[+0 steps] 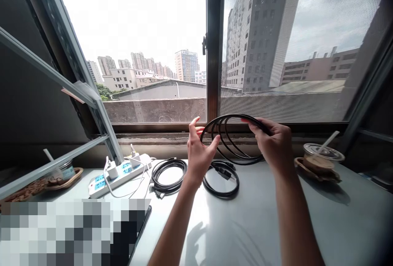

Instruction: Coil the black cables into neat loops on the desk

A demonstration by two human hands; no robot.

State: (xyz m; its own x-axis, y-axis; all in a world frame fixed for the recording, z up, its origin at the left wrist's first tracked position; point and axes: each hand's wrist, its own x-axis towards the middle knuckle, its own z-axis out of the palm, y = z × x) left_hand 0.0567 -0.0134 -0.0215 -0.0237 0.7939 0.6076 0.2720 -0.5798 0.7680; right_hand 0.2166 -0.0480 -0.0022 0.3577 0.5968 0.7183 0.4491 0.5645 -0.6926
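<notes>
A black cable (pixel 236 116) hangs in wide loops above the table, in front of the window. My right hand (pixel 274 141) grips its bundled strands at the upper right, with the thumb over them. On the other side, my left hand (pixel 199 147) has its fingers and thumb spread, and the loops pass in the gap between them. Whether they touch the palm is hidden. Below my hands lie two more coils: a coiled black cable (pixel 168 189) with pale connectors on the left, and a coiled black power cord (pixel 224 195) with a plug inside its ring.
A white power strip (pixel 115 180) with plugged-in white adapters sits at the left. Iced drink cups stand in brown holders, one cup (pixel 322 157) at right and another cup (pixel 66 171) at far left. A metal frame (pixel 104 118) rises at left. A blurred-out dark device (pixel 123 233) lies front left.
</notes>
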